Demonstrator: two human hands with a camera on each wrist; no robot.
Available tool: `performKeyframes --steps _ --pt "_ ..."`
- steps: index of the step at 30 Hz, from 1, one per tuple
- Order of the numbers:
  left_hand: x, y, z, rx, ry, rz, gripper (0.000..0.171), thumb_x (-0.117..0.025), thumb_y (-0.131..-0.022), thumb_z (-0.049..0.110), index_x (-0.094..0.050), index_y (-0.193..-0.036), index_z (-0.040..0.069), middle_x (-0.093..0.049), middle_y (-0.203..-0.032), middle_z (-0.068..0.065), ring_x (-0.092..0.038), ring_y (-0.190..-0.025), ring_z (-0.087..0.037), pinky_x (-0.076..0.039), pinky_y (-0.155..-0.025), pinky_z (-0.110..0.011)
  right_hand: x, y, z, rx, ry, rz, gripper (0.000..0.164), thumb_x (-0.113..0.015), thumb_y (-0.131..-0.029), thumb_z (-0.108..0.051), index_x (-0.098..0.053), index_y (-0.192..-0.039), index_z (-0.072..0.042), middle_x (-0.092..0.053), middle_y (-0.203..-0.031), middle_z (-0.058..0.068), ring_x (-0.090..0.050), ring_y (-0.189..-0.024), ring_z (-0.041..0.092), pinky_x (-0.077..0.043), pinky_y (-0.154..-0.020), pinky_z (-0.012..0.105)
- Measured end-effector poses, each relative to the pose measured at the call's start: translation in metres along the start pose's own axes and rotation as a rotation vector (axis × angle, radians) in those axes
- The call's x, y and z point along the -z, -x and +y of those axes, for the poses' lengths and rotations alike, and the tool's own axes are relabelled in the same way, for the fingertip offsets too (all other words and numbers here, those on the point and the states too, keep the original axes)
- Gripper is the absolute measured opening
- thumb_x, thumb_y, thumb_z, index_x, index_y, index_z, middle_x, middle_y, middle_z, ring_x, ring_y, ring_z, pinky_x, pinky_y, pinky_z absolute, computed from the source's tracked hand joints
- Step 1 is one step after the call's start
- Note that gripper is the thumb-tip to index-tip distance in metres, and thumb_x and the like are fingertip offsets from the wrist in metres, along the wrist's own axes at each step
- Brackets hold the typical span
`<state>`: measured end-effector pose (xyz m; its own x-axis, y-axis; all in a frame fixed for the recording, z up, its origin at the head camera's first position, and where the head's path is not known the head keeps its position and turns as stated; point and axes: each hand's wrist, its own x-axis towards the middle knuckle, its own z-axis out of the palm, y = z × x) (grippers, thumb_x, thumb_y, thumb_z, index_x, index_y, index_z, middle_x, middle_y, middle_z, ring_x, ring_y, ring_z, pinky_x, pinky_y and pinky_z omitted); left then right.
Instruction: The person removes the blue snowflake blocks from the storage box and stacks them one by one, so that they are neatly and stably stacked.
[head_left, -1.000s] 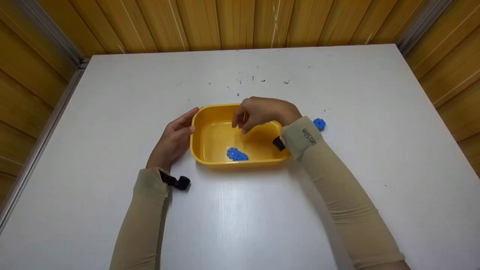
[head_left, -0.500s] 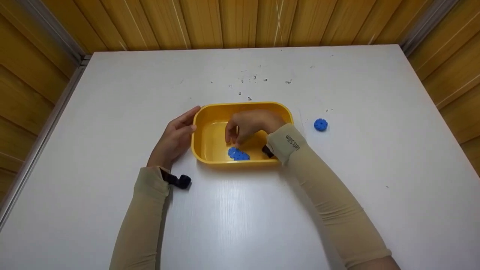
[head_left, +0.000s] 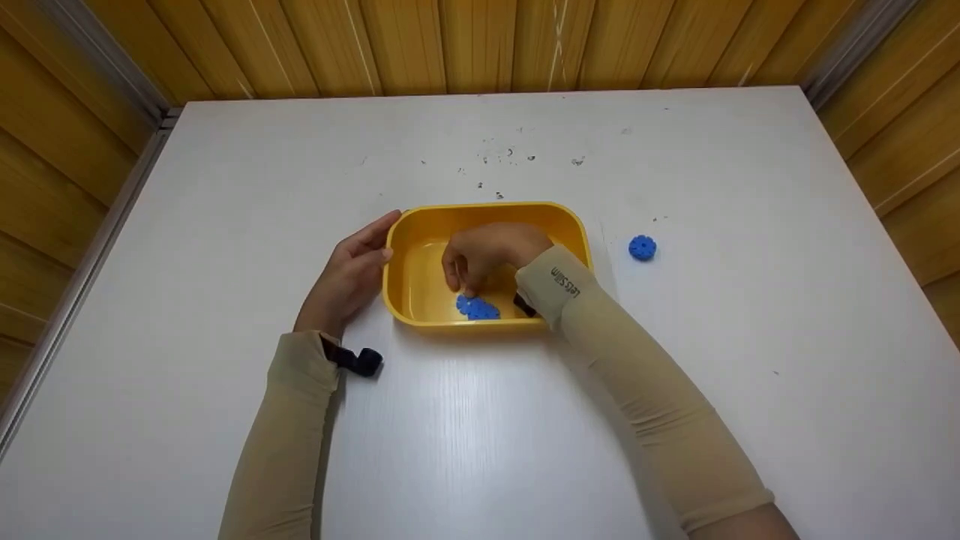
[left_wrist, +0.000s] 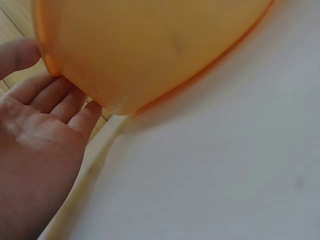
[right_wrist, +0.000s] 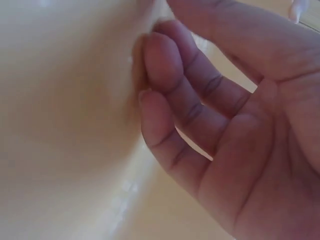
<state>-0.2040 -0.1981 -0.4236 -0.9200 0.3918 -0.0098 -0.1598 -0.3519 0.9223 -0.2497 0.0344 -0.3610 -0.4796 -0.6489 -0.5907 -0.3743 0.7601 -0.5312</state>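
Some blue, notched plastic discs [head_left: 484, 310] overlap by the near wall inside a yellow, rounded-rectangular plastic tub [head_left: 442, 325]. The right hand [head_left: 489, 250] curls down at them; whether it pinches 1, I cannot tell. The left hand [head_left: 347, 276], fingers relaxed, touches the tub's left end. Right of the tub, 1 blue notched disc [head_left: 642, 248] lies on the white table [head_left: 720, 315].
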Motion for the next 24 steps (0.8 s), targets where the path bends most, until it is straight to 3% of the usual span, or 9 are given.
performKeyframes --steps 6,15,24 --pt "-0.0004 -0.0006 0.001 0.003 -0.004 -0.005 0.059 -0.049 -0.095 -0.005 -0.03 -0.15 0.004 -0.035 -0.154 -0.007 -0.034 -0.143 -0.02 -0.036 -0.113 -0.029 0.0017 -0.0008 0.0016 0.007 0.005 0.029 0.009 -0.072 -0.085 -0.015 -0.069 -0.093 -0.014 -0.063 -0.093 0.002 -0.052 -0.087 0.02 -0.048 -0.077 0.028" --pt "-0.0009 -0.0013 0.0022 0.018 -0.006 0.009 0.057 -0.051 -0.095 -0.002 -0.035 -0.149 0.009 -0.036 -0.154 -0.005 -0.034 -0.142 -0.019 -0.036 -0.113 -0.029 0.0006 0.0015 -0.0024 -0.008 0.009 0.009 0.017 -0.075 -0.082 -0.021 -0.065 -0.095 -0.016 -0.06 -0.093 0.002 -0.053 -0.084 0.02 -0.046 -0.071 0.025" --pt "-0.0006 -0.0005 0.0015 0.028 -0.006 0.019 0.057 -0.051 -0.094 -0.003 -0.037 -0.148 0.01 -0.036 -0.154 -0.004 -0.034 -0.142 -0.018 -0.037 -0.112 -0.029 -0.0002 0.003 -0.0037 -0.043 0.032 0.018 0.016 -0.075 -0.083 -0.02 -0.064 -0.092 -0.013 -0.059 -0.087 0.003 -0.054 -0.083 0.019 -0.047 -0.072 0.023"
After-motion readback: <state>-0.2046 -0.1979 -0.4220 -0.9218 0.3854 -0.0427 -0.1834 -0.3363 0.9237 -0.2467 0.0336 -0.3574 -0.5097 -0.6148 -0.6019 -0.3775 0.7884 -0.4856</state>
